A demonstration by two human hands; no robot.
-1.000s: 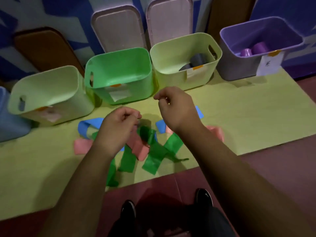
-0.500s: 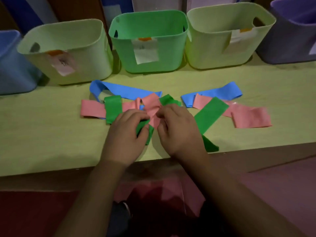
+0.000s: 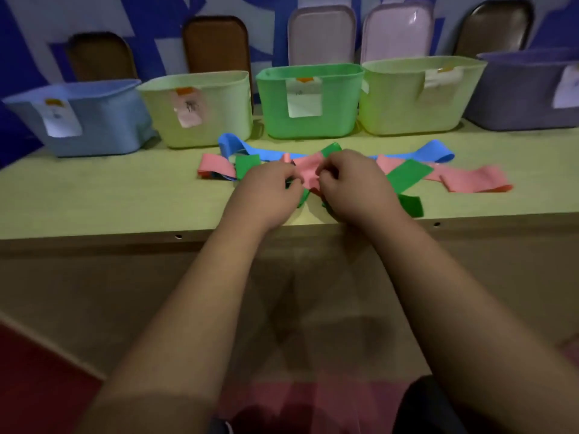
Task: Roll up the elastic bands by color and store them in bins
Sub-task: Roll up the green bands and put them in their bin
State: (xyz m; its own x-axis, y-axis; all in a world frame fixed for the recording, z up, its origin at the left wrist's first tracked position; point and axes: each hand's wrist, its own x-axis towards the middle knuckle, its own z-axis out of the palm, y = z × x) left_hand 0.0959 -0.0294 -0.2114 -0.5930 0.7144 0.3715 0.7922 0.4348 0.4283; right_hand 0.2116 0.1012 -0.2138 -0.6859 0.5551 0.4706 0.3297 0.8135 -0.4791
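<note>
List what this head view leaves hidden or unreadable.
Head view:
- green bin: its front wall hides the inside.
- paper label on it: writing too blurred to read.
- pink band: partly covered by the left hand and right hand pinching it.
- purple bin: cut off by the right edge.

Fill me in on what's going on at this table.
A person works at the table. The left hand and right hand both pinch a pink band in the middle of a loose pile, with green bands and blue bands lying around it. A row of bins stands behind.
</note>
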